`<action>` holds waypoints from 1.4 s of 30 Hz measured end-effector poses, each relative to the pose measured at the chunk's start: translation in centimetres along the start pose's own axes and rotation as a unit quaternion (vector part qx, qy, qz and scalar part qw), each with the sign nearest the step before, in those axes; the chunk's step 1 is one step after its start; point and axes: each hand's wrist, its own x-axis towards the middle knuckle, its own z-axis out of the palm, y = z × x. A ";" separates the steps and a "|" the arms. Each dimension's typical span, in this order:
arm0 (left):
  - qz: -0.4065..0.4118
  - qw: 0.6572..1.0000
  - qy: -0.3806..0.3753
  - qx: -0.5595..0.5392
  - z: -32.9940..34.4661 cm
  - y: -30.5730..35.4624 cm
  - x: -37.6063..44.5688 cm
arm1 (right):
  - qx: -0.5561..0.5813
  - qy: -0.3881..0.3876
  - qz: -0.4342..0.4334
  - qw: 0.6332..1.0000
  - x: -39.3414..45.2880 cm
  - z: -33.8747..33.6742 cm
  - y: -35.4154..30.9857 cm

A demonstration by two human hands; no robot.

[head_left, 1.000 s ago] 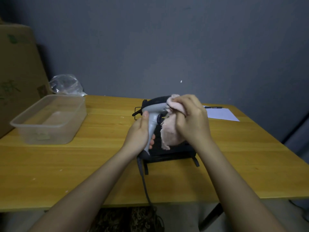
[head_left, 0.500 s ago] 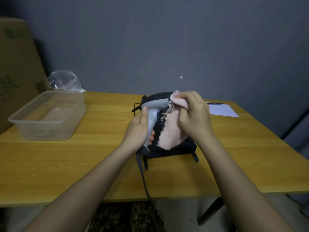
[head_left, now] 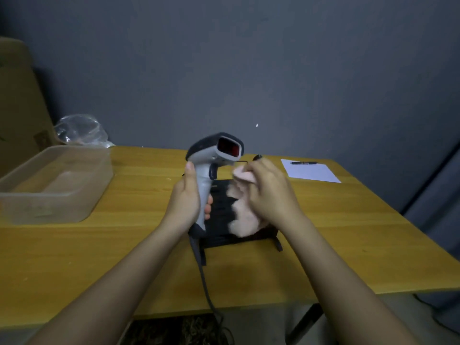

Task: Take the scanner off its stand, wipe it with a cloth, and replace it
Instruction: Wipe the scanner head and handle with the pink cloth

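The scanner (head_left: 214, 155) is a grey pistol-grip one with a black top and a dark red window, held upright above the black stand (head_left: 224, 220) at the middle of the wooden table (head_left: 74, 257). Left hand (head_left: 186, 200) is wrapped around the grip, thumb up the back. Right hand (head_left: 268, 195) is bunched around a pale pink cloth (head_left: 242, 215), just beside the scanner. The cloth is blurred, and the hands cover most of the stand.

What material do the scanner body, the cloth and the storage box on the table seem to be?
Scanner: likely hard plastic, grey and black, smooth with a dull sheen. Cloth: soft pink fabric, perhaps fleece; it hangs in folds, though blurred. Box: translucent plastic, frosted; the table shows through its walls.
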 end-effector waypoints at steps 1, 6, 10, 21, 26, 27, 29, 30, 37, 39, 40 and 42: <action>0.004 1.000 0.002 0.000 -0.3 0.3 0.2 | -0.009 0.020 0.046 0.999 -0.2 -0.3 1.2; -0.006 1.000 -0.023 0.019 0.2 0.9 0.6 | 0.081 0.204 -0.012 0.976 0.6 -2.9 -1.2; 0.001 0.998 -0.036 0.046 0.7 0.6 -0.1 | 0.004 0.093 0.034 0.995 1.9 -2.6 0.0; 0.006 0.998 -0.026 0.057 0.5 0.5 -0.2 | 0.033 0.072 -0.028 0.996 1.4 -2.0 -0.2; 0.000 0.998 -0.036 0.052 0.4 0.0 -0.3 | 0.060 0.108 0.000 0.992 0.7 -2.4 1.2; 0.003 0.998 -0.035 0.050 0.7 0.0 -0.3 | 0.057 0.087 -0.020 0.994 0.6 -2.3 1.1; 0.001 0.998 -0.040 0.041 1.1 -0.1 -0.3 | -0.003 0.026 0.013 1.000 0.6 -2.0 1.9; -0.003 0.998 -0.045 0.031 1.3 -0.2 -0.4 | -0.024 0.021 0.048 0.998 0.4 -2.2 2.7; -0.006 0.989 -0.144 -0.038 3.1 0.9 -0.5 | 0.021 0.086 0.173 0.981 -2.5 -4.2 4.2; -0.040 0.980 -0.184 -0.061 4.0 1.8 -0.5 | 0.033 0.065 0.176 0.982 -3.1 -4.0 4.7; -0.048 0.977 -0.198 -0.064 4.6 2.3 -0.5 | 0.038 0.055 0.170 0.983 -3.3 -4.1 4.8; -0.051 0.972 -0.219 -0.060 5.7 3.4 -0.2 | 0.034 0.029 0.157 0.987 -3.6 -4.1 4.6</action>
